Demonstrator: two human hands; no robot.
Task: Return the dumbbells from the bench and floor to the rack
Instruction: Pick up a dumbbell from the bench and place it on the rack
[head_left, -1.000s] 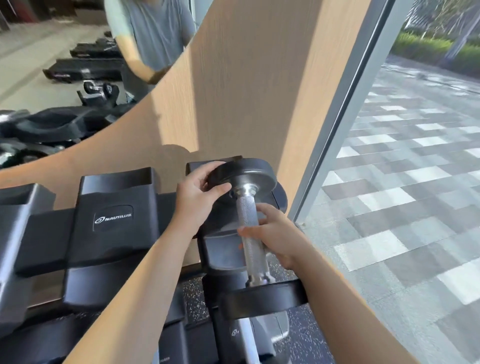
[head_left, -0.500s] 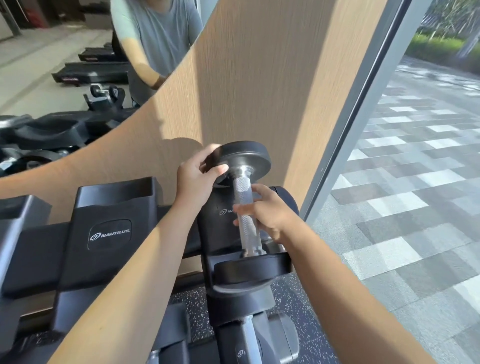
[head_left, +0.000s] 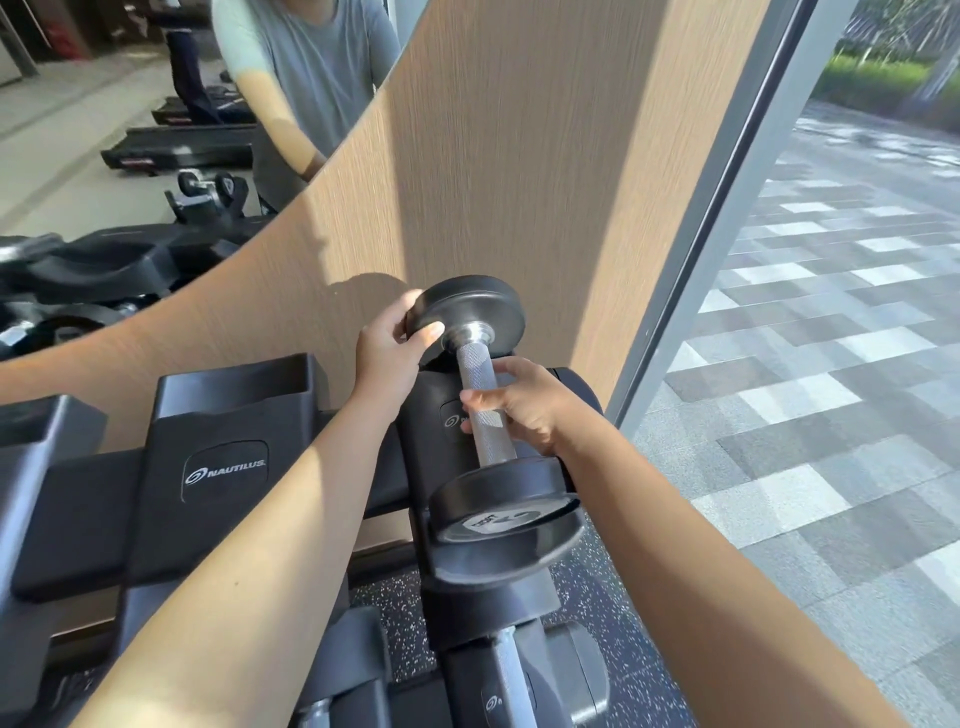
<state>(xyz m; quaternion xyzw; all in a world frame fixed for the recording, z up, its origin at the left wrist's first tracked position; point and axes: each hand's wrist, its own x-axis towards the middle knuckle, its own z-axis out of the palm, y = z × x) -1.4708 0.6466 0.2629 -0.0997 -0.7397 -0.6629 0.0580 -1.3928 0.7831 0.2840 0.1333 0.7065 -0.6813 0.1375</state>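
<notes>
At six o'clock, another dumbbell's handle lay on the lower tier. At centre, a dumbbell sat in the rack's rightmost cradle. The right hand gripped its knurled bar; the left hand, toward twelve o'clock, clasped the far head. Seating it well likely meant lowering both heads evenly, keeping fingers clear of the cradle, before letting go.

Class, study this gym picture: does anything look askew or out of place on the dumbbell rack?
The dumbbell sits tilted: its near head rests in the rack's end cradle, but its far head is raised, gripped by the left hand, while the right hand holds the handle.
</notes>
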